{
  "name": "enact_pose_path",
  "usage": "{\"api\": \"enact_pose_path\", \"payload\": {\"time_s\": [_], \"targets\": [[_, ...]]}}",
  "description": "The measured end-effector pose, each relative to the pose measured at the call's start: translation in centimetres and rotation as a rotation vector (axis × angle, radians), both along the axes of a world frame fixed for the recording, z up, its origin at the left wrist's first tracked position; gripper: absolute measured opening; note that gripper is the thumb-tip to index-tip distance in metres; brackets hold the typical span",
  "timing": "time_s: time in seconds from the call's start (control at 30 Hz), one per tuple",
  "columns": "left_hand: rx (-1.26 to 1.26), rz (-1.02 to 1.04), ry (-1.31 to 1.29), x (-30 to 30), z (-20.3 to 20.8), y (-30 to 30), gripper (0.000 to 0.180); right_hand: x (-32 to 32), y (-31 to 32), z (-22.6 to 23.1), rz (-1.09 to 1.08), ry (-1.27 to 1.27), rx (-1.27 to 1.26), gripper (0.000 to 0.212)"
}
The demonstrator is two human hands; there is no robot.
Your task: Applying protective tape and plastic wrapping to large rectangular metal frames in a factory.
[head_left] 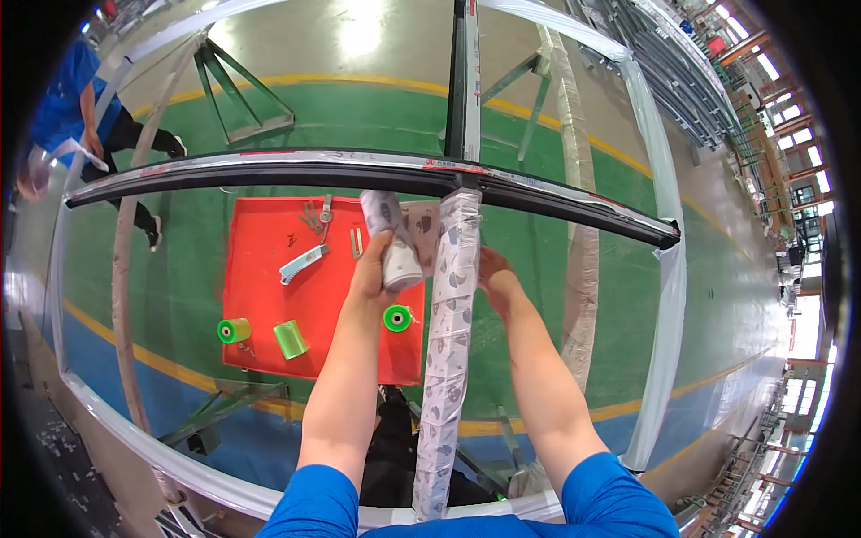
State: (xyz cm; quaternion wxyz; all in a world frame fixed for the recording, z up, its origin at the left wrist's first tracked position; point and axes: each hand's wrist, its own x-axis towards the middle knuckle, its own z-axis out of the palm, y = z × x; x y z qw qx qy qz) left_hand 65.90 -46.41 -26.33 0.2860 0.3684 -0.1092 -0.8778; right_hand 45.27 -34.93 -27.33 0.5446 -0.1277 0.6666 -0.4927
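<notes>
- from my remote seat i see the left hand [377, 269] closed around a roll of printed wrapping film [392, 240], fingers curled about its lower half; the roll stands nearly upright, tilted a little to the left.
- the roll sits just left of the wrapped bar [446, 359], a long upright frame piece covered in the same printed film, running from the lower edge up to the dark crossbar [359, 170].
- the roll's top end reaches close under the dark crossbar, near the joint where the wrapped bar meets it.
- the right hand [495, 273] lies against the right side of the wrapped bar, fingers pressed to the film; how far they curl behind it i cannot tell.
- both forearms come up from the lower edge, blue sleeves at the shoulders.
- below the frame lies a red table [269, 305]; on it two green spools [234, 331] at the left, a third spool [397, 317] just under the left hand, and a pale tool [303, 264] near the middle.
- small metal tools [316, 215] lie at the table's far edge.
- another person in blue [67, 99] stands at the upper left, well apart, by the crossbar's left end.
- green floor [538, 260] with yellow lines under everything.
</notes>
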Motion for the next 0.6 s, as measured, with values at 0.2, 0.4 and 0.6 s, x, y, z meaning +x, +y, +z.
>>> {"api": "enact_pose_path", "payload": {"time_s": [0.2,0.4,0.6], "targets": [[-0.4,0.106,-0.026,0.1,8.2,3.5,0.047,-0.6,11.4,7.2,0.12,0.216,0.07,0.041],[-0.743,0.05,-0.671,-8.7,15.2,0.5,0.06,1.3,21.6,10.8,0.094,0.19,0.162,0.039],[-1.008,-0.355,-1.261,-14.0,16.9,0.3,0.083,2.8,26.7,12.3,0.017,0.11,0.133,0.038]]}}
